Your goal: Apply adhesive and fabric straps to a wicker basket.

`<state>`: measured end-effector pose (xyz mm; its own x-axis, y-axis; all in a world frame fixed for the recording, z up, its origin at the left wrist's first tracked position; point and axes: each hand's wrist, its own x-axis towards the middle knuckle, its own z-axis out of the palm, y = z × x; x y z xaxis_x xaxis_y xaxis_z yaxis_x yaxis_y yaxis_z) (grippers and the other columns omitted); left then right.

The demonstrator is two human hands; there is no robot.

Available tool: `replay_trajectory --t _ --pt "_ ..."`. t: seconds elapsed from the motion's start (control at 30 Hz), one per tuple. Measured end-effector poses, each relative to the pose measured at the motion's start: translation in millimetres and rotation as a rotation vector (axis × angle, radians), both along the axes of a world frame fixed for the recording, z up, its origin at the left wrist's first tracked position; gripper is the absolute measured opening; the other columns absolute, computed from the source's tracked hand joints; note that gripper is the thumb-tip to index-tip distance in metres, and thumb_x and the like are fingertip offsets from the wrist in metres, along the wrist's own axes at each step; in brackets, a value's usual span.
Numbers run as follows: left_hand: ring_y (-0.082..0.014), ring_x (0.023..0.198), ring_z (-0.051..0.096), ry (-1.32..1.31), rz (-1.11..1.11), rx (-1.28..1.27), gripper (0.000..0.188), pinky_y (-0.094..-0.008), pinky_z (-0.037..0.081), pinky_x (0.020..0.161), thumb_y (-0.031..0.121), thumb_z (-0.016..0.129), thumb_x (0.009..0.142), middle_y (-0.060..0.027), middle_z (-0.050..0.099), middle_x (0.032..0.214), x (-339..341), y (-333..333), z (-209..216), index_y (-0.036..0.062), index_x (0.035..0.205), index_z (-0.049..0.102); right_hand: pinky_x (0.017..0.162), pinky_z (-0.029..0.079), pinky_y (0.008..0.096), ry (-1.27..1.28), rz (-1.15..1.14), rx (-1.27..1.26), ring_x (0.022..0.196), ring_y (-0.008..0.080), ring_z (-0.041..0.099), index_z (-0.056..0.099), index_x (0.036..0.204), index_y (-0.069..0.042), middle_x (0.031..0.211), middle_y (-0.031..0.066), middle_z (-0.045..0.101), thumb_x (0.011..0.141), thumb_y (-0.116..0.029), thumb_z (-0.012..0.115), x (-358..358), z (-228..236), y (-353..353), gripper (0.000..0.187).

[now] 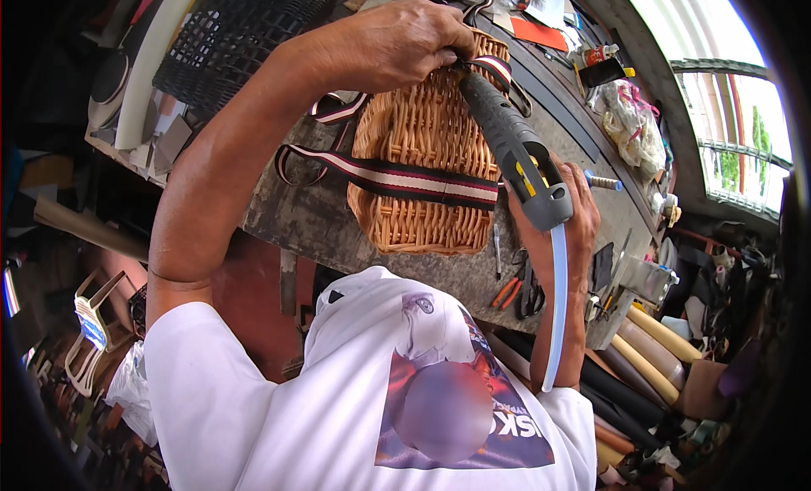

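A wicker basket (422, 136) of light brown woven cane lies on the worktable under my hands. Black, white and maroon striped strap (397, 177) runs across its lower part, and more striped webbing loops out at its left side and far end. My left hand (405, 43) is closed over the basket's far end, its fingertips pinching the strap there. In my right hand (579, 205) is a dark grey hot glue gun (507, 136), its front end close to my left fingertips. A long pale glue stick (557, 305) sticks out of its back. The nozzle tip is hard to make out.
Orange-handled pliers (507, 293) and a pen (497, 248) lie near the table's front edge (380, 275). A blue-ended tool (604, 183) sits right of the gun. Farther right is a filled plastic bag (632, 132). A black woven basket (228, 43) stands far left; material rolls (650, 356) lie lower right.
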<state>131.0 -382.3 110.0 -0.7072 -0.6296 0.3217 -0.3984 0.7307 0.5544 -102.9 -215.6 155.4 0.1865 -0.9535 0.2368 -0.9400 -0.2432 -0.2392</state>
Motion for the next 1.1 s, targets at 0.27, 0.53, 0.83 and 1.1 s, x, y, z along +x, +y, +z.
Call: replay_trajectory --t 0.27,0.53,0.83,1.1 --pt "-0.0301 0.101 0.064 -0.012 -0.014 -0.027 0.022 -0.0422 0.049 0.094 0.012 0.056 0.098 -0.0135 0.065 0.100 -1.9 -1.5 -0.4 0.0042 0.113 0.070 0.091 0.053 0.0424 -0.010 -0.011 -0.005 0.099 0.0331 0.069 0.068 0.112 0.000 0.106 0.0154 0.070 0.079 -0.011 0.081 -0.4 -0.2 0.1 0.036" --pt "-0.0278 0.100 0.065 -0.021 -0.025 0.008 0.023 -0.0384 0.051 0.091 0.008 0.058 0.097 -0.0120 0.065 0.108 2.7 2.8 6.6 0.0016 0.117 0.067 0.083 0.057 0.0376 -0.118 0.035 0.015 0.090 0.0269 0.073 0.069 0.114 0.001 0.103 0.0143 0.073 0.080 -0.010 0.081 -8.9 0.2 3.8 0.038" --pt "-0.0274 0.098 0.066 -0.018 -0.027 -0.002 0.022 -0.0385 0.052 0.090 0.007 0.057 0.097 -0.0118 0.065 0.106 2.1 3.8 6.7 0.0010 0.116 0.067 0.078 0.057 0.0333 -0.214 -0.022 0.092 0.086 0.0206 0.073 0.068 0.118 0.001 0.097 0.0138 0.074 0.080 -0.012 0.082 -4.2 4.7 1.9 0.043" --pt "-0.0280 0.098 0.066 -0.008 -0.025 0.025 0.022 -0.0390 0.052 0.089 0.007 0.057 0.097 -0.0122 0.064 0.105 1.7 4.3 8.7 0.0011 0.116 0.066 0.088 0.055 0.0421 -0.198 -0.034 0.149 0.098 0.0348 0.071 0.065 0.118 0.004 0.108 0.0198 0.071 0.074 -0.008 0.083 -10.7 4.6 3.5 0.049"
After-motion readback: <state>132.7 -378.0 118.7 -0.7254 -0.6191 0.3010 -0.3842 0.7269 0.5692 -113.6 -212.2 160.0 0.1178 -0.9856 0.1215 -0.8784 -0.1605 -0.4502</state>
